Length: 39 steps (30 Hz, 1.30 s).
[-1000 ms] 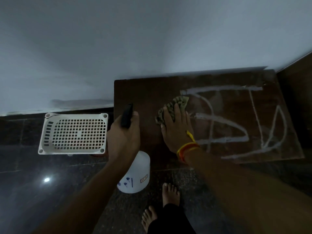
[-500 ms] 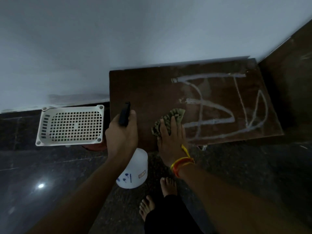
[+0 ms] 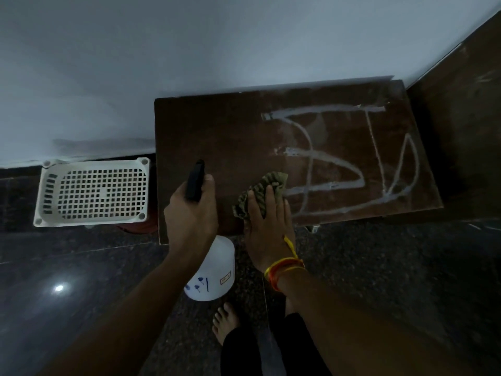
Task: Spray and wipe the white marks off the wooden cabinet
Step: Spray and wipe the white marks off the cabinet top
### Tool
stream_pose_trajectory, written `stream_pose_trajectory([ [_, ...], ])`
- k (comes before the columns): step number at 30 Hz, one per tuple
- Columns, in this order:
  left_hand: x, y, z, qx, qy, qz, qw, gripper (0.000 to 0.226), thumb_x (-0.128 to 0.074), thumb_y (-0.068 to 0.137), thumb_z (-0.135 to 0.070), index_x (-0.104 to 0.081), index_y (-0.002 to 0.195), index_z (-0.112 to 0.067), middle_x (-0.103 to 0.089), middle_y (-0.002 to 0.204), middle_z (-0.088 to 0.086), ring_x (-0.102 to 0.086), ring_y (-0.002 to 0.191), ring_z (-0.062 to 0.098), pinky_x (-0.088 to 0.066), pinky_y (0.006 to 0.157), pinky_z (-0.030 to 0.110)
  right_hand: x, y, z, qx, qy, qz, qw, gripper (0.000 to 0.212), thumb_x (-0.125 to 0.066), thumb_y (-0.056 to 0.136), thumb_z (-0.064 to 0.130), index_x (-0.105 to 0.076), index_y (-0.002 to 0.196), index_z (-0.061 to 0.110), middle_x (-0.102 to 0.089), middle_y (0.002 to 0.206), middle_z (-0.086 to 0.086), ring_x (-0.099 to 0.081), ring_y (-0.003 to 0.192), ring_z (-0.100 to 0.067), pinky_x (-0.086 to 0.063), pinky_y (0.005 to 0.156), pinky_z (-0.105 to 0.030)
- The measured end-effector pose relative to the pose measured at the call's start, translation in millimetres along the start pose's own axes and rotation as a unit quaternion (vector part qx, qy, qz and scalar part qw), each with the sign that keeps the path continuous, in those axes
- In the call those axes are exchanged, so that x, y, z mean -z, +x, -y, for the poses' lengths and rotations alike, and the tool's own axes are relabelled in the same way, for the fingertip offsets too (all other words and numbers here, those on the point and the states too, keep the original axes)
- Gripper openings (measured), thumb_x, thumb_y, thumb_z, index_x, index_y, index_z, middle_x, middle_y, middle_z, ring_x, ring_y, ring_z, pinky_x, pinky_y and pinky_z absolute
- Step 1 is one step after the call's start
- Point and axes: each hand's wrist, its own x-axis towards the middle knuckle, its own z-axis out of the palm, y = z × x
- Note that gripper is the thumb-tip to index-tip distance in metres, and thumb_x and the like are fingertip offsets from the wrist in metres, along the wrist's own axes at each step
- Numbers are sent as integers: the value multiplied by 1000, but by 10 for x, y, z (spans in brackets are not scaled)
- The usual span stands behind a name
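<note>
The dark wooden cabinet top point(image 3: 217, 131) lies below me against the white wall. White marks point(image 3: 339, 158) in thick lines and curves cover its right half; the left half is bare wood. My left hand point(image 3: 191, 215) grips the black trigger head of a white spray bottle point(image 3: 214, 272), which hangs in front of the cabinet's near edge. My right hand point(image 3: 268, 223) lies flat, pressing a green striped cloth point(image 3: 267, 187) onto the wood at the left end of the marks, near the front edge.
A white perforated plastic basket point(image 3: 92, 192) stands upturned on the dark polished floor left of the cabinet. Darker wooden furniture point(image 3: 461, 118) rises at the right. My bare feet point(image 3: 225, 324) are on the floor just before the cabinet.
My right hand and the cloth slid from the far side of the cabinet top toward its near edge. The view shifted, and the left hand kept hold of the bottle.
</note>
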Motion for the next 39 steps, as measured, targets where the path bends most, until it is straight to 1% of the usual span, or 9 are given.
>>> stream_pose_trajectory([
  [4,-55,3,-93,14,-4,-6,1000,27,-51,97,-43,-53,76,-26,-59,66,7,-65,65,38,-56,61,50,72,-81,-262,-14,-6,11,1000,67,-37,96,40,-2,151,26,1,158,-17,0,146,-35,13,113,-40],
  [9,-194,-31,-170,22,-15,-2,1000,25,-51,97,-42,-53,77,-27,-62,69,7,-68,69,36,-57,63,48,131,105,-279,-10,-3,11,1000,65,-35,97,42,-4,151,25,0,158,-18,0,145,-37,8,116,-42],
  [12,-280,-46,-172,22,-12,2,1000,24,-51,97,-42,-52,77,-30,-62,71,6,-68,71,37,-58,65,50,176,314,-327,4,-6,-10,1000,60,-32,98,40,-8,151,23,-5,157,-19,-6,144,-39,-1,119,-46],
  [18,-370,-117,-213,26,-8,9,1000,22,-51,97,-41,-52,78,-31,-59,68,5,-61,60,26,-58,64,52,136,86,-427,2,-5,-3,1000,62,-40,97,38,-13,151,22,-11,156,-20,-10,144,-38,-2,117,-46],
  [21,-396,-128,-281,19,-6,14,1000,23,-51,98,-40,-51,78,-30,-62,71,10,-64,65,34,-58,67,53,130,-18,-573,8,-27,11,1000,63,-38,96,39,-10,151,25,-10,157,-19,-10,145,-36,-3,116,-45],
  [26,-457,-141,-328,20,-16,5,1000,23,-51,98,-41,-49,76,-33,-63,73,8,-68,72,38,-58,66,53,106,-15,-565,-16,-25,-4,1000,68,-54,86,37,-27,147,22,-26,152,-21,-27,139,-39,-11,113,-48],
  [33,-542,-165,-290,36,-13,17,999,20,-51,97,-41,-51,79,-32,-61,69,4,-62,62,24,-58,65,49,117,64,-585,-4,-12,-16,1000,65,-51,90,38,-26,147,23,-23,153,-21,-25,139,-43,-13,114,-50],
  [36,-570,-145,-295,37,-7,21,999,20,-51,98,-40,-51,80,-32,-62,72,4,-65,65,27,-58,66,48,195,341,-582,18,-7,-28,999,64,-46,93,36,-19,150,23,-15,155,-21,-15,143,-41,-8,117,-49],
  [39,-578,-131,-295,31,5,8,999,22,-50,97,-42,-51,78,-31,-62,70,3,-66,65,27,-58,64,46,243,487,-604,21,3,-34,999,64,-47,94,35,-19,150,22,-15,155,-21,-16,142,-41,-10,117,-49],
])
